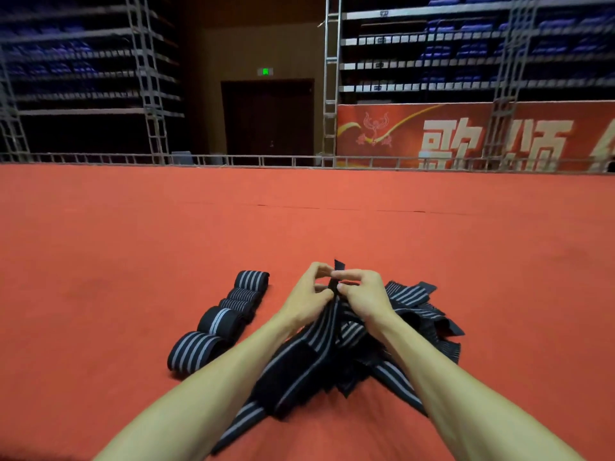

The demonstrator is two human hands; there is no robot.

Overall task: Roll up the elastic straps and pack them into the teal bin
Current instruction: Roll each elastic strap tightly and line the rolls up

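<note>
Bare forearms (213, 374), bare hands (307, 299)

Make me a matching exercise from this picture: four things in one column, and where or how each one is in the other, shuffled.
1 rolled straps
2 loose strap pile
3 strap end
4 exit sign

A pinched by left hand and right hand
B green, above the dark door
C in a row left of the hands
D heaped on the red carpet beneath the forearms

Pairs: 1-C, 2-D, 3-A, 4-B

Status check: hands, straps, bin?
Left hand and right hand both pinch one strap end. Five rolled straps lie left of loose pile. No bin in view.
</note>
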